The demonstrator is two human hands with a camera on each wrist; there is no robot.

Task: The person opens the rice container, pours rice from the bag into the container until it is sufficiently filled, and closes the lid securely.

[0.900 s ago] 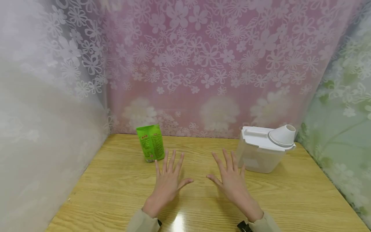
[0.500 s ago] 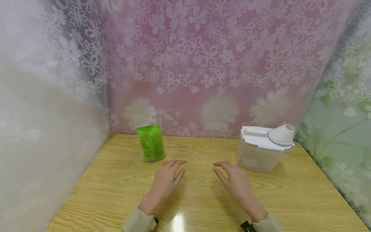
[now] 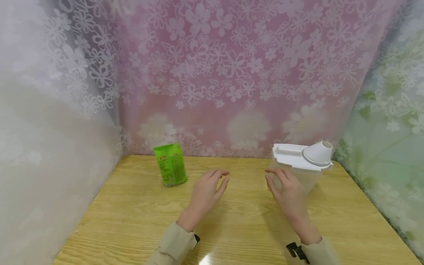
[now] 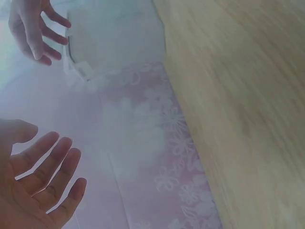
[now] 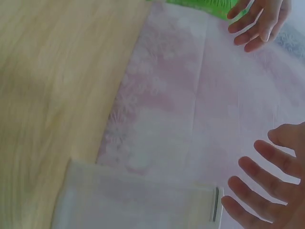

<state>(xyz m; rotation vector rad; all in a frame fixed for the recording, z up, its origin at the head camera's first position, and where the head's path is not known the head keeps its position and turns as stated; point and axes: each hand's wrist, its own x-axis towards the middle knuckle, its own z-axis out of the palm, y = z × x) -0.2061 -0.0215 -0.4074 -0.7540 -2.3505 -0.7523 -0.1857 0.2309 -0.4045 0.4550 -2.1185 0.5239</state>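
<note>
My left hand hovers over the middle of the table, fingers loosely bent and holding nothing. To its left stands a green printed bag, upright and leaning slightly. My right hand hangs in front of a clear plastic storage box with a white lid and covers part of it; its fingers are loosely bent too, with nothing between them. A white cone-shaped spout sits on the lid's right end. In the left wrist view the left hand's fingers are spread; the right wrist view shows the same of the right fingers.
The wooden table reaches back to a pink flowered curtain. Pale curtains hang along the left and right sides.
Both hands had their fingers spread wide, then the fingers bent. Since then both hands have shifted to the right, and the right one now overlaps the box in the head view.
</note>
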